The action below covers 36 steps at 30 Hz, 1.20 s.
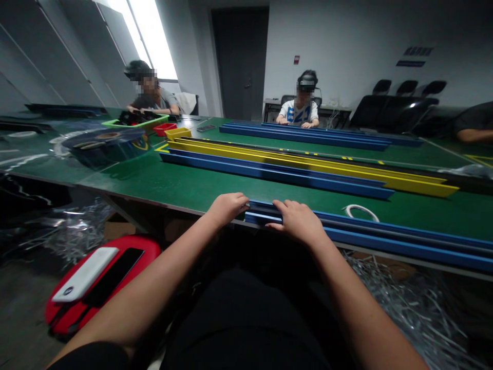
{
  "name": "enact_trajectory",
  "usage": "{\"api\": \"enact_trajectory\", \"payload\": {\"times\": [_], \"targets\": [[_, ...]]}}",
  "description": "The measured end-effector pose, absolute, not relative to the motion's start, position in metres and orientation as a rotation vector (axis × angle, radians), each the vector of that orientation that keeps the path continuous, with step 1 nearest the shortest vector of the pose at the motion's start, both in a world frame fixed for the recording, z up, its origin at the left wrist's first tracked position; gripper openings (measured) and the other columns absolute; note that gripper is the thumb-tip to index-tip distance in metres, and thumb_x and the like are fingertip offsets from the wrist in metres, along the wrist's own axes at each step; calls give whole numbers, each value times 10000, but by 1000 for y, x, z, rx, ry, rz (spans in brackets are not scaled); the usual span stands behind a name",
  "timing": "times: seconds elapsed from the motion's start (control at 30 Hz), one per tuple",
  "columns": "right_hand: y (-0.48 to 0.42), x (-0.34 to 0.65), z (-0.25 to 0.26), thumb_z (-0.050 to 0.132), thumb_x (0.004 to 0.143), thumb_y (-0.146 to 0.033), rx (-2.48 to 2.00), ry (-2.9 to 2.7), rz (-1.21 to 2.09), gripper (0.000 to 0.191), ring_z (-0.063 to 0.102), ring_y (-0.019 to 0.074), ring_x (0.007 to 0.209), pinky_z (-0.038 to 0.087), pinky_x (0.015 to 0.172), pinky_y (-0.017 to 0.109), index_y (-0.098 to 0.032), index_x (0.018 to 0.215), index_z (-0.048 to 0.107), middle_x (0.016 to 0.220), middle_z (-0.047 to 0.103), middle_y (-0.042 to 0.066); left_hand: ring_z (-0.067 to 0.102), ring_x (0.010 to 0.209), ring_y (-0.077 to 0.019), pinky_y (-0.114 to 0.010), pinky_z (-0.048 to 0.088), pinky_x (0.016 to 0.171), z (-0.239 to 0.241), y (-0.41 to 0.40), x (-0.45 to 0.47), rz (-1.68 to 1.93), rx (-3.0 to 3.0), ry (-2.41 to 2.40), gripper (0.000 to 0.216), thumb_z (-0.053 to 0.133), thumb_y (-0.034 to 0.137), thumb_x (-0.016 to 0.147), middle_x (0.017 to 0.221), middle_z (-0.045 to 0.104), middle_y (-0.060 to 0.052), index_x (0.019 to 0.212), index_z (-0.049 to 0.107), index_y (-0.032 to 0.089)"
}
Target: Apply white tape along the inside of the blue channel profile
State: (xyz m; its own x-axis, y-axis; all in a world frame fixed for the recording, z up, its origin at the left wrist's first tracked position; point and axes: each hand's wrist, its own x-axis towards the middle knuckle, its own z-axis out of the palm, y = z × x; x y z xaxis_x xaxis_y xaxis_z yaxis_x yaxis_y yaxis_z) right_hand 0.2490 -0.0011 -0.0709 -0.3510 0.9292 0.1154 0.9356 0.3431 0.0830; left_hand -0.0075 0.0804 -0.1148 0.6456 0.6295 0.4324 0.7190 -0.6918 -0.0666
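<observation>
A long blue channel rail point(365, 241) with a dark groove along it lies at the table's near edge, running off to the right. At its left end my left hand point(229, 208) is closed, fingers pinched together; whatever is between the fingertips is too small to make out. My right hand point(302, 220) grips the same rail a short way to the right, thumb on the near side and fingers over the top. Just beyond the rail lies a small coil of white cord point(361, 211).
Blue rails point(269, 172) and yellow rails point(316, 162) lie farther across the green table point(131, 187). A large reel point(106, 144), red bin point(165, 129) and yellow bin point(177, 133) stand left. Two people sit opposite; another's arm shows right. A red stool point(150, 252) holds a white device point(87, 272).
</observation>
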Motion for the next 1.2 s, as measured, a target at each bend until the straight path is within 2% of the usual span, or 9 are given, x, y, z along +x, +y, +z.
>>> {"api": "enact_trajectory", "payload": {"times": [0.13, 0.27, 0.47, 0.63, 0.87, 1.2], "targets": [[-1, 249, -72, 400, 872, -759, -1763, -2535, -221, 747, 601, 286, 1024, 430, 861, 388, -233, 1400, 448, 1137, 631, 134, 640, 767, -147, -239, 412, 606, -112, 82, -9, -529, -2630, -1065, 198, 546, 371, 947, 891, 690, -35, 957, 676, 222], [-1, 250, -72, 414, 871, -754, -1765, -2533, -220, 746, 598, 293, 1033, 432, 862, 392, -231, 1401, 451, 1152, 629, 140, 649, 783, -153, -240, 421, 611, -116, 81, -9, -515, -2636, -1043, 197, 549, 355, 939, 913, 698, -43, 1009, 676, 222], [-2, 249, -71, 406, 874, -754, -1779, -2525, -197, 746, 596, 291, 1053, 428, 882, 393, -235, 1408, 448, 1163, 627, 145, 641, 775, -139, -234, 432, 626, -125, 82, -8, -622, -2617, -1058, 191, 500, 265, 941, 895, 704, -30, 956, 687, 233], [-3, 249, -70, 417, 872, -751, -1781, -2524, -185, 749, 600, 288, 1054, 430, 882, 386, -237, 1416, 438, 1150, 631, 141, 644, 812, -127, -223, 450, 675, -124, 79, -12, -729, -2689, -1129, 139, 556, 274, 916, 959, 704, -11, 951, 689, 251], [-2, 250, -73, 398, 870, -764, -1757, -2519, -216, 744, 604, 290, 1018, 433, 856, 390, -238, 1393, 457, 1119, 634, 132, 649, 855, -130, -221, 464, 701, -127, 72, -15, -761, -2768, -1151, 200, 590, 266, 901, 1001, 686, -8, 1064, 703, 289], [-2, 251, -73, 399, 872, -760, -1754, -2523, -223, 741, 600, 285, 1012, 424, 848, 381, -243, 1401, 447, 1122, 631, 128, 643, 838, -126, -215, 461, 694, -130, 68, -12, -775, -2758, -1181, 207, 579, 236, 899, 994, 689, -2, 1058, 703, 283]]}}
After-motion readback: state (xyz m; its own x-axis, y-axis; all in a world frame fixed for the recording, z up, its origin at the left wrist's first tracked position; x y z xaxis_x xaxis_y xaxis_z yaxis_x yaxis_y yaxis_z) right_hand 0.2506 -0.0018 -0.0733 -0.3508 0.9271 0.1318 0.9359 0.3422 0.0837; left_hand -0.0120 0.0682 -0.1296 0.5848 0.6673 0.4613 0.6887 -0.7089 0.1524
